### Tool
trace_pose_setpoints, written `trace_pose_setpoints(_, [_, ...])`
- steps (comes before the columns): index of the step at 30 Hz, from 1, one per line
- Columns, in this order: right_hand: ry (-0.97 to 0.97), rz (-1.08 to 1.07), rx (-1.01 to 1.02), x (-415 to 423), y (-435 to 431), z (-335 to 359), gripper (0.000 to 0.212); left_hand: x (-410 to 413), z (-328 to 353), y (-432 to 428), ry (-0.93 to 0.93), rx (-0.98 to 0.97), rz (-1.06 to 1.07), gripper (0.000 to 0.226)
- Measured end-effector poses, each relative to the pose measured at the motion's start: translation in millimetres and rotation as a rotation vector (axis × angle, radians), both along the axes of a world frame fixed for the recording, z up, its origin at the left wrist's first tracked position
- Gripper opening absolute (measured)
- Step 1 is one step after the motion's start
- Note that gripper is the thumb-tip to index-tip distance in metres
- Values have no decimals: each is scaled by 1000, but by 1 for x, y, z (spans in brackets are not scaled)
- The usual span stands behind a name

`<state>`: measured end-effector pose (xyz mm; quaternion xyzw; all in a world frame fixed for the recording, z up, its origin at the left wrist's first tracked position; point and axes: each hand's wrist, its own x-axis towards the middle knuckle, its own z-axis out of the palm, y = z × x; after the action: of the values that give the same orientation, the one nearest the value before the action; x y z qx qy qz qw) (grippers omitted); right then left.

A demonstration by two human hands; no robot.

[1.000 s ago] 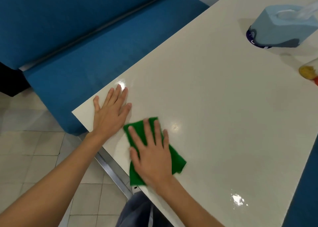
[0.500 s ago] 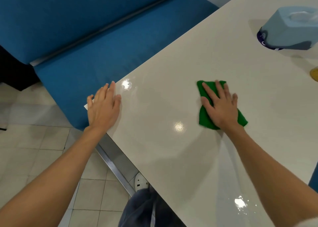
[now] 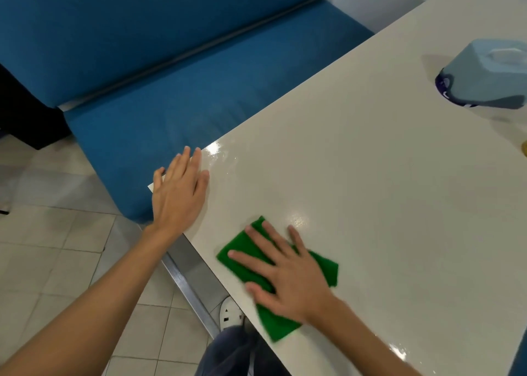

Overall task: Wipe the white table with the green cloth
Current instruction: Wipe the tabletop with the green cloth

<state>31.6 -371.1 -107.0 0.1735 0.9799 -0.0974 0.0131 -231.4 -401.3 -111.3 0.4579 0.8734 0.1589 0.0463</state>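
The green cloth (image 3: 281, 325) lies flat on the white table (image 3: 370, 190), close to the table's near edge. My right hand (image 3: 288, 273) presses on it with the palm down and fingers spread, covering its middle. My left hand (image 3: 178, 193) rests flat on the table's left corner, fingers together, holding nothing. The two hands are about a hand's width apart.
A light blue tissue box (image 3: 484, 76) stands at the far right of the table. A yellow object (image 3: 524, 148) is cut off by the right frame edge. A blue bench (image 3: 171, 90) runs along the table's left side. Tiled floor (image 3: 57, 261) lies below.
My right hand swept the cloth out toward the table's middle, then back to the near edge. My left hand stayed on the corner.
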Motion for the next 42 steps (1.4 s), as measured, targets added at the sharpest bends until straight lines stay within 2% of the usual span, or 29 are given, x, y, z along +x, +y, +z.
trace_pose_setpoints(2, [-12,-110,3,1,50,-1,54,0,0,0,-13,-4,-3,57])
trace_pose_setpoints(6, [-42,-558,-37,-16,152,8,56,-6,8,-1,-54,14,-24,51])
trace_pose_setpoints(9, [-20,-872,-53,-52,171,7,54,-13,20,-3,-165,56,-10,41])
trace_pose_setpoints(11, [-3,-990,-70,-86,151,6,56,-19,25,-7,-234,67,54,37])
trace_pose_setpoints(13, [6,-922,-72,-119,114,3,55,-25,25,-11,-295,44,155,37])
trace_pose_setpoints(18, [92,-390,-15,-140,-2,-1,55,-34,18,-18,-459,54,275,59])
trace_pose_setpoints(20, [62,-181,2,-123,-14,-3,54,-36,18,-15,-467,68,275,62])
trace_pose_setpoints(22, [60,-87,-6,-111,3,-1,54,-36,20,-10,-447,45,268,60])
trace_pose_setpoints(25, [-8,-129,-19,-109,60,2,56,-32,23,-2,-412,6,255,57])
trace_pose_setpoints(30, [-50,-580,-25,-109,181,9,53,-25,21,-4,-324,8,220,45])
trace_pose_setpoints(32, [-42,-757,-53,-120,203,10,54,-27,22,-5,-350,-1,210,48])
trace_pose_setpoints(35, [-31,-928,-70,-155,182,8,56,-35,21,-5,-495,-5,224,56])
trace_pose_setpoints(37, [-22,-876,-53,-178,148,7,55,-41,20,-5,-634,55,241,58])
trace_pose_setpoints(39, [8,-688,-21,-193,102,2,53,-47,21,-3,-753,160,274,58])
trace_pose_setpoints(42, [73,-361,-10,-196,31,0,55,-55,23,3,-791,259,304,62])
